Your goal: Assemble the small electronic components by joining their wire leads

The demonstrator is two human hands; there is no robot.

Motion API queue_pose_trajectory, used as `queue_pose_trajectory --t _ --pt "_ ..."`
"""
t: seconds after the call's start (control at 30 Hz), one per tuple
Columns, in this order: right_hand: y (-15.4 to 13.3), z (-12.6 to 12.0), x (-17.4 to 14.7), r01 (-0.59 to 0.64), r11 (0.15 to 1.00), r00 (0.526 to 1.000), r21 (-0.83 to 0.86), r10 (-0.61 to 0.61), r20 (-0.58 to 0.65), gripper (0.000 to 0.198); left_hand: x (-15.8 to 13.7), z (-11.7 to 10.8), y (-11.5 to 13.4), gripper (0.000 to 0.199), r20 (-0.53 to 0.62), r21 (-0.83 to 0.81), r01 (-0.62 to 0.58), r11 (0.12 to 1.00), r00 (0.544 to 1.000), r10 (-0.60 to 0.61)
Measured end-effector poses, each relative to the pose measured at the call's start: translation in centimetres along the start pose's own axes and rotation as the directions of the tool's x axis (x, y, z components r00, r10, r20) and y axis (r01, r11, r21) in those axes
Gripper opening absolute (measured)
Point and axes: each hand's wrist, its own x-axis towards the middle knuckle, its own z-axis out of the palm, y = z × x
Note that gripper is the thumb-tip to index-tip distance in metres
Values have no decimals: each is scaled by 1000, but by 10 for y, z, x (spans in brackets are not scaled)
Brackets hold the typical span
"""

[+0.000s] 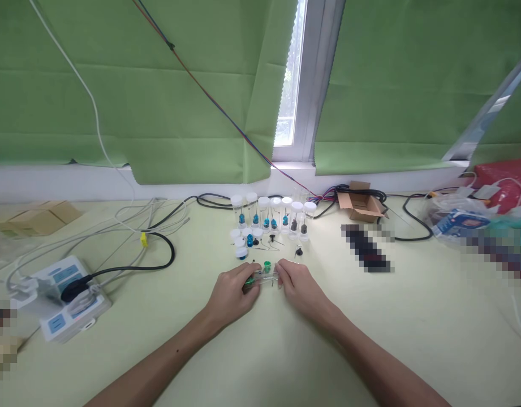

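Observation:
Near the middle of the table, my left hand [232, 288] is closed around a clear tube [266, 277] lying on its side, with a green piece [249, 281] by its fingers. My right hand [300, 282] pinches at the tube's other end; thin metal wire shows there, but its fingertips partly hide what they grip. Just beyond the tube is a small green cup-like piece [267, 265]. Farther back are loose white caps [241, 252], a blue piece [250, 241], bent wires [264, 247] and a black piece [299, 251]. Several capped clear tubes [263, 206] stand behind them, holding blue or dark pieces.
A white power strip [67, 322] with plugs and cables lies on the left, cardboard boxes [39, 219] behind it. At the back right are an open small carton [360, 204], black cables [413, 238] and a plastic bag [451, 212]. Green blinds [192, 102] cover the windows.

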Motion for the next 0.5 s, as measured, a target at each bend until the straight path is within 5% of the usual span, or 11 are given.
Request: queue_pose_trajectory --t 0.5 --pt "-3 -3 0 -29 999 999 -16 29 20 34 2 -2 3 31 33 18 -2 1000 999 2"
